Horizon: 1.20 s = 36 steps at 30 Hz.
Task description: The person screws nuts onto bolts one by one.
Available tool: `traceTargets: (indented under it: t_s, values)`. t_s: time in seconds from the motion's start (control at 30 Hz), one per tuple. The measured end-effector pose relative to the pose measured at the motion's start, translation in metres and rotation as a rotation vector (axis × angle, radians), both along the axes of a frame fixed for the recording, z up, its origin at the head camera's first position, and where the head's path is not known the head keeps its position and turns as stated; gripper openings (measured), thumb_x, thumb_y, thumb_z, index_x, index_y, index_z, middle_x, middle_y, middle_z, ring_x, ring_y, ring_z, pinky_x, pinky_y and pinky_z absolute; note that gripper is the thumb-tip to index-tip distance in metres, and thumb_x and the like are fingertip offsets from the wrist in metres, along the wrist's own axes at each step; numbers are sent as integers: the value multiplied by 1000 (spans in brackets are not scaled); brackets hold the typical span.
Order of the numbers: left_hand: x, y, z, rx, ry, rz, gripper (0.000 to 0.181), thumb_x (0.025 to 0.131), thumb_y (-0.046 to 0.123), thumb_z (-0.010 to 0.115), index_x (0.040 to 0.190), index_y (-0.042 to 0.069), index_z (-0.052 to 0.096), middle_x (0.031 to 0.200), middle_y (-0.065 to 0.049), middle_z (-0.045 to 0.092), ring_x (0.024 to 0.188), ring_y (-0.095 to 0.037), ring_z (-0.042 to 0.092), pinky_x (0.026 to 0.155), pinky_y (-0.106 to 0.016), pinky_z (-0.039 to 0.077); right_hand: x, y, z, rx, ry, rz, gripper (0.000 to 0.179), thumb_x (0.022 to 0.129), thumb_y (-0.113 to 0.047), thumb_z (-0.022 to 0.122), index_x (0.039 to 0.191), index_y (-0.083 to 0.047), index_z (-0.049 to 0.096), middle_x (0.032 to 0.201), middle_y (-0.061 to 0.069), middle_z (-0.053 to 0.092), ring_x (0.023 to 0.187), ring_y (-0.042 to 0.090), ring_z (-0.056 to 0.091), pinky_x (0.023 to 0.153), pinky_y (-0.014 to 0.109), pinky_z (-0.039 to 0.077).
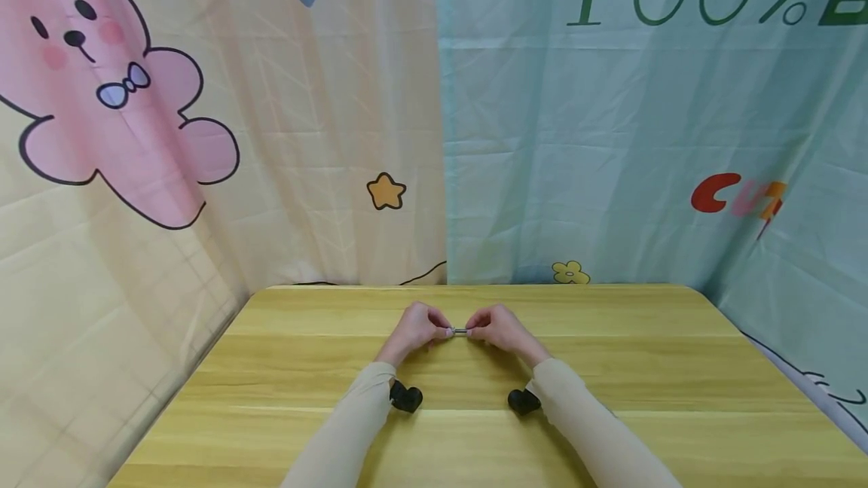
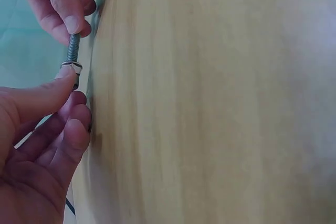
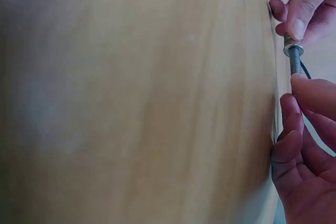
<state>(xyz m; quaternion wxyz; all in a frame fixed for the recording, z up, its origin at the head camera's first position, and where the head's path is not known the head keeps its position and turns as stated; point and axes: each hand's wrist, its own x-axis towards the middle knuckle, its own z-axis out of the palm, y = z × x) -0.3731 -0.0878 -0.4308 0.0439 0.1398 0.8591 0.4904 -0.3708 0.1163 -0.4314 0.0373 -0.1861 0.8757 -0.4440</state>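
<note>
A small metal bolt (image 1: 459, 330) is held level between both hands above the wooden table. My left hand (image 1: 418, 327) pinches one end between thumb and fingers. At the opposite end, the thumb and fingertips of my right hand (image 1: 500, 327) pinch the shaft. In the left wrist view the bolt's grey thread (image 2: 73, 50) shows between the hands, with a shiny ring (image 2: 73, 65), a washer or flanged nut, next to the left thumb. The right wrist view shows the same ring (image 3: 293, 50) and thread (image 3: 295, 64). Fingertips cover both bolt ends.
The wood-grain table (image 1: 461, 450) extends around both forearms. Printed curtains (image 1: 339, 119) hang behind its far edge and along the sides. A black heart-shaped piece (image 1: 407, 398) sits at the left wrist, and another black piece (image 1: 524, 401) at the right.
</note>
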Motion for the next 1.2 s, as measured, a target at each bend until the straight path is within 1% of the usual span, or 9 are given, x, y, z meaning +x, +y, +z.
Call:
traceTargets:
  t_s: [0.13, 0.23, 0.37, 0.53, 0.9, 1.13, 1.2]
  values:
    - [-2, 1, -1, -36, -8, 14, 6, 81, 4, 80, 79, 5, 75, 66, -3, 64, 42, -10, 45, 39, -20, 40, -3, -1, 0, 31, -7, 6, 6, 89, -6, 71, 91, 0, 71, 75, 0, 63, 59, 12, 48, 54, 25, 42]
    - [-5, 1, -2, -50, -4, 16, 6, 82, 5, 80, 79, 5, 75, 66, -2, 64, 41, -10, 44, 39, -20, 39, -4, -1, 2, 52, -9, -5, 6, 89, -6, 72, 90, 0, 71, 73, 0, 61, 59, 12, 48, 55, 25, 41]
    - [-8, 3, -4, -47, -11, 17, 6, 82, 7, 80, 80, 5, 74, 67, -2, 65, 42, -10, 44, 39, -19, 38, -4, -2, 5, 81, -6, -25, 7, 87, -7, 74, 89, -1, 72, 73, 0, 61, 62, 13, 48, 57, 25, 41]
    - [-7, 3, -5, -35, -26, 17, 6, 83, 7, 79, 81, 6, 74, 67, -4, 64, 42, -10, 44, 40, -20, 39, -5, -2, 4, 109, 7, -29, 5, 86, -6, 75, 87, -2, 72, 72, -1, 61, 63, 13, 49, 58, 25, 41]
    - [-7, 2, -5, -27, -22, 2, 5, 82, 5, 79, 84, 5, 74, 65, 1, 61, 42, -10, 45, 40, -20, 40, -6, -1, 2, 93, -6, -31, 4, 85, -3, 74, 88, -3, 72, 74, -1, 62, 66, 13, 51, 60, 25, 43]
    - [-7, 2, -6, -14, -14, -4, 7, 82, 5, 79, 87, 4, 75, 67, -1, 63, 43, -10, 45, 40, -21, 41, -7, 0, 1, 86, -7, -24, 5, 85, -3, 74, 89, -4, 73, 75, -1, 63, 66, 12, 51, 61, 25, 43]
    - [-7, 2, -6, -6, -22, -1, 7, 82, 5, 79, 88, 4, 75, 69, -1, 64, 44, -10, 46, 41, -21, 41, -8, 1, 1, 85, -8, -19, 5, 85, -2, 74, 90, -3, 73, 75, -1, 63, 66, 12, 51, 61, 25, 43]
